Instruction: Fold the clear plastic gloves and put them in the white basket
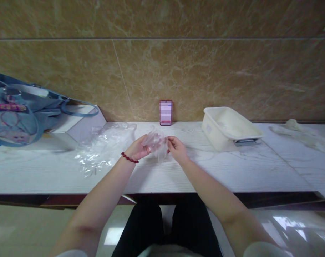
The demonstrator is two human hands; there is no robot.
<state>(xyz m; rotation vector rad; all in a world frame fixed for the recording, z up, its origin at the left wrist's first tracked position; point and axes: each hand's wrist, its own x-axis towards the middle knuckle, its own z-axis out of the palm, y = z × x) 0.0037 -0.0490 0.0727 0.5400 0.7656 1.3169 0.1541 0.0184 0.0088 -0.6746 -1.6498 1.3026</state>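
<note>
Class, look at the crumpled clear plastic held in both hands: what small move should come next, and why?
Probably draw the left hand and right hand slightly apart to spread the clear plastic piece. Each hand pinches one side of it, and it sits bunched between them just above the white table.

On the counter (232, 175), a bag (18, 114) sits far left, a tub (229, 128) right, a phone (166, 112) behind against the wall (178, 71).
</note>
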